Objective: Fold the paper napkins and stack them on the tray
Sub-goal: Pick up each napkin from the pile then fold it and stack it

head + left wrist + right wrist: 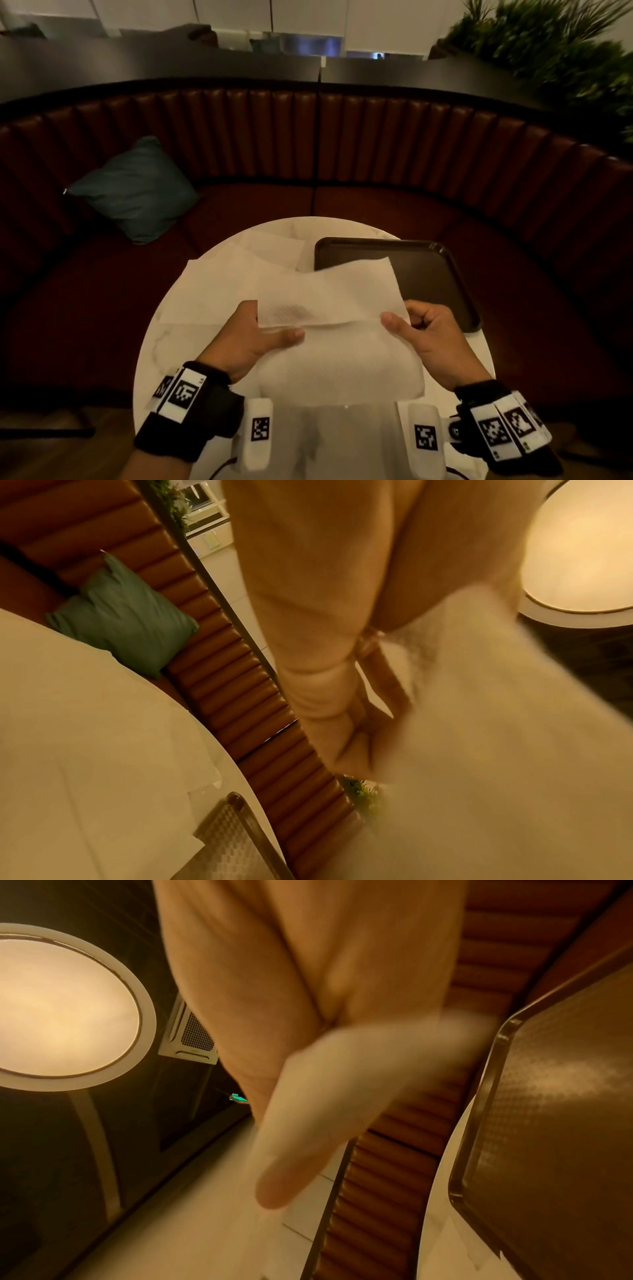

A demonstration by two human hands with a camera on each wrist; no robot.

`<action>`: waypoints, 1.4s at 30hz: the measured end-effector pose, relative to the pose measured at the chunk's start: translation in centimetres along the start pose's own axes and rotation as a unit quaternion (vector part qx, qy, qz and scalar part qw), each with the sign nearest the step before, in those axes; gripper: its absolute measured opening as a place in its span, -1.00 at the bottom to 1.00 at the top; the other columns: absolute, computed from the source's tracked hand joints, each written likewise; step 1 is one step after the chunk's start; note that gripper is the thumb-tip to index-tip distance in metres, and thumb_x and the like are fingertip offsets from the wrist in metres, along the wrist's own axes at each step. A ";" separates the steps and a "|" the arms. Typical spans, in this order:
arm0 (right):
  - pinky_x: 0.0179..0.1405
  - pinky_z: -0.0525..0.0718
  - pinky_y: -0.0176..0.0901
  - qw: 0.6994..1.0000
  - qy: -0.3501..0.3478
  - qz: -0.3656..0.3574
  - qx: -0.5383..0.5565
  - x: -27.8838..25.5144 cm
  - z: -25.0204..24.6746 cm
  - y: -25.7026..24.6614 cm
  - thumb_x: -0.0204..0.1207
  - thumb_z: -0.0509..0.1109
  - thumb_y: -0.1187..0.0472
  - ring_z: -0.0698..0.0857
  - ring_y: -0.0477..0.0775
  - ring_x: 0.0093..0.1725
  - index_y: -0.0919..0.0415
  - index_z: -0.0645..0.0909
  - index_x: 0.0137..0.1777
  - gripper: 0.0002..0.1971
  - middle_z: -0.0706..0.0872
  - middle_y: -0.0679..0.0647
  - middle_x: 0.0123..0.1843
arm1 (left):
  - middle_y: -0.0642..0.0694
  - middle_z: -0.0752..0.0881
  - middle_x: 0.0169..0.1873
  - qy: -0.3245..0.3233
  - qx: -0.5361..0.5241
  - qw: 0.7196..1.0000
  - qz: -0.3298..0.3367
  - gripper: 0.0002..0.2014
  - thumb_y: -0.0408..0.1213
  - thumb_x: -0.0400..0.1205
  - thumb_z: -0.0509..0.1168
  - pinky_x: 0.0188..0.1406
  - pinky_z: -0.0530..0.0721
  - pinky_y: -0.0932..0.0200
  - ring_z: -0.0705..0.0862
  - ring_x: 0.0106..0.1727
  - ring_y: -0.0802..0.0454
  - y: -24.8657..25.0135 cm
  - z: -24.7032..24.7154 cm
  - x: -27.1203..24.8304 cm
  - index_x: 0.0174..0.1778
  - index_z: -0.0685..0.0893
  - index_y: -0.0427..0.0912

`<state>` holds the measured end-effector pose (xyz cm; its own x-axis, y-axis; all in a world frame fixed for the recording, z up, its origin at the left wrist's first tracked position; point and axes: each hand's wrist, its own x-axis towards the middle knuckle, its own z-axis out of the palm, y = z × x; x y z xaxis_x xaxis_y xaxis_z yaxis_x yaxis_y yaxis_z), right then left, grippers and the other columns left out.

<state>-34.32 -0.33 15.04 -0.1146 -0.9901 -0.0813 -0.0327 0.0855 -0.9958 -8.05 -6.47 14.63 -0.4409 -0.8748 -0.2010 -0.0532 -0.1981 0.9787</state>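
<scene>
I hold one white paper napkin [335, 329] in the air above the round table, doubled over so a top flap lies across the lower half. My left hand [255, 330] pinches its left edge with the thumb on top. My right hand [416, 323] pinches the right edge between thumb and curled fingers. In the left wrist view the napkin [496, 723] is a blurred white sheet against my fingers [329, 696]; in the right wrist view the napkin [342, 1096] covers my fingers. More flat napkins [233, 274] lie on the table's left half. The dark tray [431, 274] sits at the right, bare where it shows.
The round white table [161, 346] stands in front of a curved brown leather bench [342, 137]. A teal cushion [133, 188] leans on the bench at left. Green plants [548, 41] rise behind the bench at right. The tray [565, 1096] overhangs the table's right side.
</scene>
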 end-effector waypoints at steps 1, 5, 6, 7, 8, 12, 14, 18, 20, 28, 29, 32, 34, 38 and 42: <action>-0.25 0.74 -0.23 1.000 0.000 -0.007 0.006 -0.2 -0.4 0.2 0.45 0.42 0.28 0.82 0.06 -0.17 0.32 0.72 0.03 -0.81 0.85 0.12 -0.15 | -0.17 0.80 0.02 0.015 -0.004 1.000 0.006 -0.63 -0.39 0.38 0.49 0.05 0.74 0.08 0.77 0.07 -0.05 0.2 0.4 0.2 0.12 0.69 -0.25; -0.30 0.70 -0.36 0.999 -0.019 -0.019 0.032 -0.6 -1.4 0.4 0.45 0.40 0.41 0.80 -0.08 -0.23 0.34 0.71 0.04 -0.82 0.85 0.07 -0.20 | -0.08 0.81 -0.24 0.076 0.020 0.996 0.042 -0.85 -0.54 0.49 0.37 -0.19 0.72 0.37 0.76 -0.15 0.08 0.6 1.7 1.0 -0.05 0.72 -0.35; -0.31 0.68 -0.40 0.999 -0.023 -0.026 0.037 -0.6 -1.6 0.3 0.45 0.40 0.42 0.80 -0.12 -0.25 0.31 0.72 0.03 -0.82 0.85 0.04 -0.22 | -0.05 0.81 -0.26 0.078 0.013 0.996 0.045 -0.86 -0.54 0.50 0.36 -0.23 0.71 0.38 0.76 -0.18 0.10 0.7 1.8 1.2 -0.06 0.73 -0.33; -0.27 0.69 -0.38 0.998 -0.027 -0.035 0.045 -0.5 -1.7 0.4 0.43 0.44 0.36 0.81 -0.08 -0.19 0.26 0.74 0.02 -0.82 0.85 0.05 -0.17 | -0.04 0.82 -0.27 0.074 0.005 0.996 0.048 -0.86 -0.54 0.51 0.35 -0.26 0.70 0.36 0.77 -0.19 0.10 0.8 1.9 1.2 -0.07 0.74 -0.30; -0.22 0.72 -0.30 0.997 -0.032 -0.041 0.055 -0.4 -1.9 0.4 0.36 0.52 0.22 0.82 0.00 -0.13 0.19 0.77 -0.02 -0.81 0.85 0.09 -0.12 | -0.03 0.82 -0.28 0.067 -0.001 0.996 0.053 -0.85 -0.56 0.50 0.35 -0.27 0.70 0.33 0.78 -0.20 0.09 0.9 1.8 1.3 -0.13 0.75 -0.26; -0.35 0.75 -0.18 0.996 -0.039 -0.034 0.068 0.2 -2.5 0.6 -0.05 0.68 -0.21 0.81 0.11 -0.19 0.07 0.75 -0.30 -0.56 0.82 0.14 -0.22 | -0.09 0.75 -0.32 0.059 -0.028 0.997 0.047 -0.61 -0.64 0.52 0.19 -0.39 0.72 0.16 0.74 -0.29 -0.03 1.2 1.4 1.3 -0.50 0.73 -0.16; -0.42 0.73 -0.22 0.994 -0.044 -0.029 0.092 0.5 -2.7 0.8 -0.10 0.69 -0.23 0.81 0.07 -0.24 0.08 0.73 -0.33 -0.54 0.81 0.11 -0.26 | -0.17 0.72 -0.26 0.054 -0.026 0.997 0.054 -0.55 -0.67 0.53 0.16 -0.36 0.74 0.11 0.73 -0.25 -0.10 1.3 1.3 1.4 -0.55 0.71 -0.14; -0.40 0.74 -0.20 0.992 -0.052 -0.021 0.114 0.7 -2.9 1.5 -0.13 0.71 -0.21 0.81 0.11 -0.21 0.10 0.73 -0.36 -0.53 0.80 0.14 -0.24 | -0.22 0.70 -0.18 0.048 -0.015 0.996 0.075 -0.55 -0.70 0.50 0.19 -0.30 0.75 0.12 0.70 -0.14 -0.16 1.4 1.2 1.5 -0.57 0.71 -0.14; -0.39 0.75 -0.18 0.991 -0.051 -0.012 0.122 0.7 -3.2 1.7 -0.14 0.72 -0.19 0.81 0.13 -0.20 0.12 0.73 -0.37 -0.53 0.80 0.15 -0.23 | -0.15 0.76 -0.19 0.042 -0.016 0.996 0.080 -0.56 -0.73 0.47 0.22 -0.28 0.75 0.15 0.74 -0.13 -0.10 1.3 1.0 1.5 -0.58 0.71 -0.16; -0.49 0.69 -0.27 0.992 -0.027 0.026 0.124 0.4 -3.8 1.3 0.56 0.10 0.55 0.79 0.04 -0.29 0.18 0.71 -0.49 -0.48 0.77 0.13 -0.34 | -0.03 0.82 -0.25 0.052 -0.002 0.994 0.099 -0.61 -0.66 0.47 0.28 -0.28 0.72 0.25 0.76 -0.13 -0.01 1.6 0.7 1.7 -0.55 0.74 -0.13; -0.50 0.68 -0.26 0.992 -0.016 0.027 0.123 0.2 -3.9 1.3 0.56 0.13 0.53 0.78 0.04 -0.30 0.19 0.70 -0.49 -0.51 0.76 0.14 -0.34 | -0.04 0.81 -0.26 0.054 -0.004 0.994 0.100 -0.69 -0.58 0.44 0.32 -0.26 0.71 0.27 0.75 -0.11 -0.02 1.6 0.8 1.8 -0.54 0.75 -0.14; -0.58 0.56 -0.32 0.990 0.026 0.032 0.136 -0.6 -4.6 1.6 0.37 0.30 0.28 0.67 0.02 -0.46 0.27 0.68 -0.46 -0.78 0.64 0.19 -0.45 | -0.16 0.77 -0.35 0.032 -0.073 0.993 0.088 -0.86 -0.30 0.28 0.33 -0.17 0.70 0.32 0.74 -0.16 0.01 1.9 1.5 2.2 -0.52 0.76 -0.25; -0.57 0.49 -0.36 0.986 0.048 0.047 0.154 -1.3 -5.2 2.6 0.38 0.43 0.13 0.57 -0.01 -0.55 0.30 0.71 -0.39 -0.76 0.58 0.15 -0.53 | -0.18 0.74 -0.41 0.037 -0.079 0.994 0.069 -0.77 -0.32 0.46 0.34 -0.11 0.69 0.30 0.72 -0.20 0.03 1.7 2.3 2.9 -0.51 0.76 -0.28; -0.59 0.47 -0.41 0.989 0.127 0.065 0.047 -3.2 -6.7 5.0 0.47 0.43 0.42 0.48 -0.20 -0.59 0.30 0.61 -0.27 -0.89 0.55 -0.05 -0.57 | -0.30 0.75 -0.28 0.019 0.091 0.995 0.035 -0.96 -0.36 0.37 0.48 -0.12 0.77 0.05 0.72 -0.20 -0.10 0.6 4.8 4.7 -0.33 0.75 -0.18; -0.44 0.63 -0.33 0.970 0.187 0.154 0.032 -5.8 -9.0 8.7 0.44 0.48 0.36 0.62 -0.17 -0.48 0.18 0.66 0.08 -0.77 0.60 -0.08 -0.54 | -0.06 0.74 -0.43 -0.003 0.096 0.995 -0.018 -0.67 -0.48 0.34 0.52 -0.27 0.74 0.18 0.73 -0.34 0.05 -1.8 8.1 7.7 0.00 0.67 -0.22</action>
<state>-42.85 7.20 7.20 -0.4618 -0.8081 -0.3656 0.1201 0.3514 -0.9285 -18.60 -9.22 11.63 -0.4402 -0.8664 -0.2357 -0.2386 -0.1402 0.9609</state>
